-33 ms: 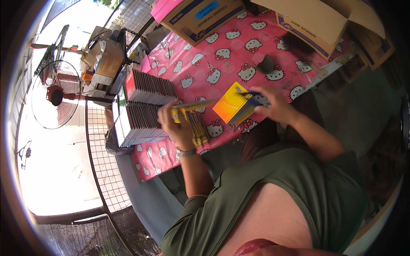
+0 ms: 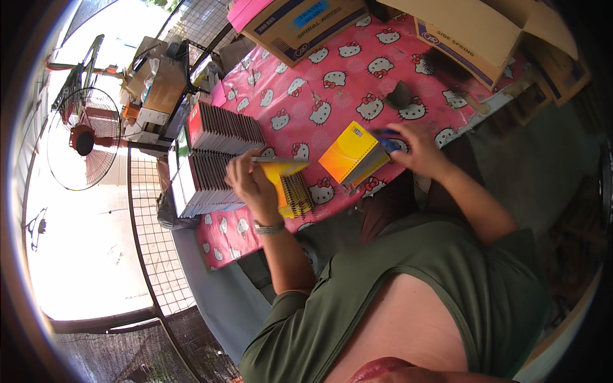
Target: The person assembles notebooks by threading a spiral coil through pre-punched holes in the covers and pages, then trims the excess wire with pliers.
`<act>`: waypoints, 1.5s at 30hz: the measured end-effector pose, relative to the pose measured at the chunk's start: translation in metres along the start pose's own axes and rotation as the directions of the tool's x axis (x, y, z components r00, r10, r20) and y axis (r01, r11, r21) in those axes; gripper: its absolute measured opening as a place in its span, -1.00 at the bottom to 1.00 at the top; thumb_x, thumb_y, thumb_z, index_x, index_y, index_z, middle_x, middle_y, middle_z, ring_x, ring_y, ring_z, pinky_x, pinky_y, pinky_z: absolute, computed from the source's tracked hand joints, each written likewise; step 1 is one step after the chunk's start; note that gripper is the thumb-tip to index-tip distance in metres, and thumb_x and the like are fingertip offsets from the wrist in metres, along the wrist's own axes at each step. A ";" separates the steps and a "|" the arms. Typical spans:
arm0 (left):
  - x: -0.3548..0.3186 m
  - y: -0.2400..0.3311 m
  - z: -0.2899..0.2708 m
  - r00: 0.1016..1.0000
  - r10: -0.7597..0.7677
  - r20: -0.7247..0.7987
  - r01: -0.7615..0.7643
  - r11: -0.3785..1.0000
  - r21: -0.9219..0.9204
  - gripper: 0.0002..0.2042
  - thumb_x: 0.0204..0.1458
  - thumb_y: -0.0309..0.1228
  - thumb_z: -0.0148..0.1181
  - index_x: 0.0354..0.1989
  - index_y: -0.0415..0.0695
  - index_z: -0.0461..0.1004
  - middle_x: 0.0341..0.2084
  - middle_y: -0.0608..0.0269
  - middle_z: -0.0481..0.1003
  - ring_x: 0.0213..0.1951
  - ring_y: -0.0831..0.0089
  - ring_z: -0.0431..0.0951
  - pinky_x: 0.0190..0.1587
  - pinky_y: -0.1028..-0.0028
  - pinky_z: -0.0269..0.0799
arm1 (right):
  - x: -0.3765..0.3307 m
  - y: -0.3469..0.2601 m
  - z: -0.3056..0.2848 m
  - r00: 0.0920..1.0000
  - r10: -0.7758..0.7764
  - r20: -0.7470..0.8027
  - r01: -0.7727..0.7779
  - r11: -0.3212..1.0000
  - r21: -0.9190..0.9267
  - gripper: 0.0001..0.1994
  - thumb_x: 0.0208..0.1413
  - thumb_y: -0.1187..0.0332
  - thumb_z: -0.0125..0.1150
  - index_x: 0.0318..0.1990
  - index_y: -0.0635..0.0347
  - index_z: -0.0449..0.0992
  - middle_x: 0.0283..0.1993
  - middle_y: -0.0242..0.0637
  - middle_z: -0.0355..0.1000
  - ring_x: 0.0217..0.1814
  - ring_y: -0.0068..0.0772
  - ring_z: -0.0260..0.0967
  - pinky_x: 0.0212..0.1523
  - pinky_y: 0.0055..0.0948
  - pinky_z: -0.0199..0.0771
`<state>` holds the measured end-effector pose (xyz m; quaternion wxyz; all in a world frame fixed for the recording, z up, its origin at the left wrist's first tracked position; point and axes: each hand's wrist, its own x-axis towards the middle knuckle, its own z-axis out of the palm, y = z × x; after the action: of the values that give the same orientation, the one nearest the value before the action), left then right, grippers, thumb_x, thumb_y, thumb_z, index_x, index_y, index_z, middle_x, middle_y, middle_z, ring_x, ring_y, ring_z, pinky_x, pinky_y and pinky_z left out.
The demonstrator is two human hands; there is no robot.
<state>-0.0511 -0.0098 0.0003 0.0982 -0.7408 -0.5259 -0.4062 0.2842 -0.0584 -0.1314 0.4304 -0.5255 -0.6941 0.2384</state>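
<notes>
Left hand (image 2: 250, 182) gripping yellow spiral notebook (image 2: 287, 185), fingers curled tight on it, wire coils showing along its edge. Right hand (image 2: 418, 150) holding second yellow notebook (image 2: 351, 158), fingers clamped on its far corner, book tilting just above bench (image 2: 332, 83). Bench wearing shiny pink cat-print cloth. Rows of thin dark notebooks (image 2: 214, 159) standing packed at left. Farther back, cardboard boxes (image 2: 306, 22) sitting, insides hidden.

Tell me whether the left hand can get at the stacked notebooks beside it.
Probably yes: the left hand lies right beside the stacked notebooks, nothing between, though it already grips a yellow spiral notebook.
</notes>
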 end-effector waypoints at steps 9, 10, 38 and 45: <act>-0.038 -0.110 0.035 0.903 -0.187 0.387 0.071 0.953 0.295 -0.57 0.01 -0.45 0.10 0.12 -0.02 0.34 -0.04 0.14 0.50 0.07 0.07 0.44 0.09 0.05 0.31 | 0.019 0.115 -0.016 1.000 -0.005 -0.005 0.002 0.873 -0.487 -0.58 -0.05 0.20 0.33 0.00 0.10 0.51 0.05 -0.24 0.40 0.18 -0.11 0.29 0.11 -0.02 0.34; -0.034 -0.098 0.040 0.916 -0.154 0.372 0.031 0.948 0.316 -0.58 0.00 -0.46 0.11 0.11 -0.03 0.35 -0.03 0.13 0.49 0.07 0.07 0.43 0.09 0.06 0.31 | 0.037 0.132 -0.026 0.996 0.000 -0.092 -0.043 0.883 -0.467 -0.65 -0.02 0.23 0.31 -0.06 0.11 0.52 0.03 -0.24 0.41 0.15 -0.11 0.32 0.08 -0.07 0.38; -0.038 0.052 0.106 0.872 0.245 0.425 -0.215 0.970 -0.117 -0.82 0.10 -0.39 0.15 -0.13 -0.12 0.45 -0.30 0.17 0.51 -0.17 0.14 0.47 -0.02 0.16 0.26 | 0.075 0.019 -0.015 0.975 -0.206 0.079 0.179 0.949 0.258 -0.66 0.16 0.56 0.14 0.07 0.06 0.59 -0.07 -0.16 0.40 0.10 -0.24 0.41 0.10 -0.34 0.46; -0.041 0.058 0.102 0.882 0.246 0.401 -0.208 0.968 -0.137 -0.85 0.14 -0.33 0.17 -0.21 -0.11 0.48 -0.35 0.21 0.51 -0.22 0.19 0.48 -0.07 0.20 0.24 | 0.069 -0.009 0.014 0.888 -0.445 0.117 0.423 0.890 0.172 -0.54 0.14 0.67 0.08 0.19 0.08 0.50 -0.18 -0.26 0.35 -0.11 -0.36 0.41 -0.07 -0.42 0.47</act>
<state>0.0446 -0.0046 -0.0792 -0.0025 -0.8703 -0.4253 -0.2484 0.2628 0.0054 -0.1077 0.4544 -0.3050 -0.8063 0.2243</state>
